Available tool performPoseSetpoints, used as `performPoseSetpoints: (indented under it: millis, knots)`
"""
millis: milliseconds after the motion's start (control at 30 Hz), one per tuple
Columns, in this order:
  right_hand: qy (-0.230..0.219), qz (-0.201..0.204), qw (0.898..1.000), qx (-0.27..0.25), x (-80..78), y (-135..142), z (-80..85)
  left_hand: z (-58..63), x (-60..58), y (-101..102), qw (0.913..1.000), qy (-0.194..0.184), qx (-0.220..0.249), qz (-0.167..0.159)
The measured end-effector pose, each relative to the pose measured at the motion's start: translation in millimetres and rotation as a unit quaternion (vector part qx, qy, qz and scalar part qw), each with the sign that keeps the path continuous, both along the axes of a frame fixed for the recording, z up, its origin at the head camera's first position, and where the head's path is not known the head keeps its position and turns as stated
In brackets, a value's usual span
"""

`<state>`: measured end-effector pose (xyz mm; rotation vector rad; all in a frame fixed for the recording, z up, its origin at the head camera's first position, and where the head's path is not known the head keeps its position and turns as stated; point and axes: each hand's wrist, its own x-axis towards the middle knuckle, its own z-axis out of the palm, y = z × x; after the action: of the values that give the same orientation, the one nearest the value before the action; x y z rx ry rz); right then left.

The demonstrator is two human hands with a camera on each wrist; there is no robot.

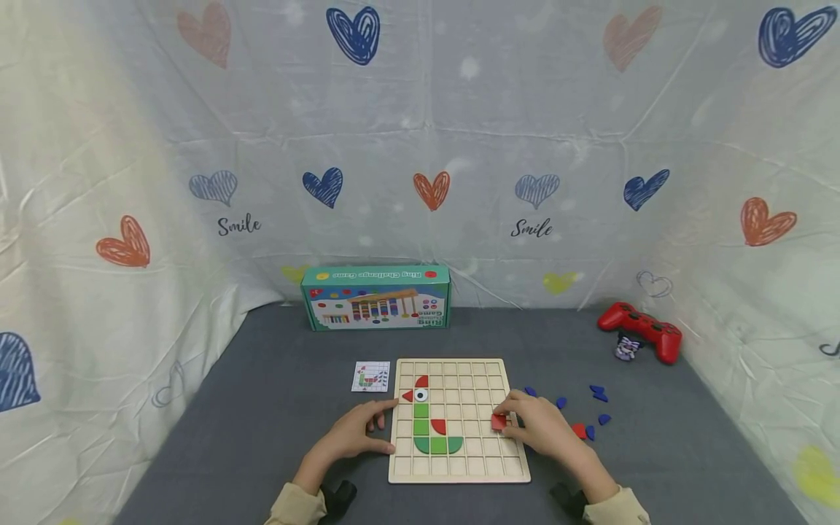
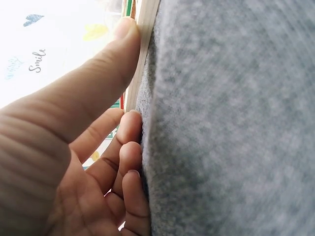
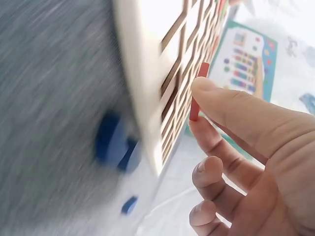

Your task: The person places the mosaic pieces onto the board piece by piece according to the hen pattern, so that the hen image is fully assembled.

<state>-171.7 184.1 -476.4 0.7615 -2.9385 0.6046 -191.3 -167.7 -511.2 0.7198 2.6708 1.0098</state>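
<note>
A wooden grid board (image 1: pixel 472 470) lies on the grey cloth, with red, green and white pieces forming a figure on its left half. My left hand (image 1: pixel 354 430) rests at the board's left edge, thumb and index fingertip against it; its other fingers bend loosely in the left wrist view. Over the right part of the grid, my right hand (image 1: pixel 541 426) pinches a red piece (image 1: pixel 497 423) between thumb and index finger. In the right wrist view that flat red piece (image 3: pixel 204 69) stands edge-on above the cells. A white eye piece (image 1: pixel 421 395) sits beside a red triangle (image 1: pixel 407 396).
Several blue pieces (image 1: pixel 604 419) and a red piece (image 1: pixel 579 430) lie right of the board. A picture card (image 1: pixel 370 377) is at its upper left. Behind stand a game box (image 1: pixel 379 310) and, at the back right, a red game controller (image 1: pixel 639 329).
</note>
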Motion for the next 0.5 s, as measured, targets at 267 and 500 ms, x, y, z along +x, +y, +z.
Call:
performPoseSetpoints:
  millis: [267,500]
  knots:
    - [0.011,0.032,0.999,-0.006,-5.9,-25,-2.7,-0.4,-0.3,-1,1.0000,-0.001,-0.002,0.004]
    - [0.013,0.057,0.998,-0.011,-10.0,-41,-4.7,0.0,0.4,-1,1.0000,0.000,0.001,0.001]
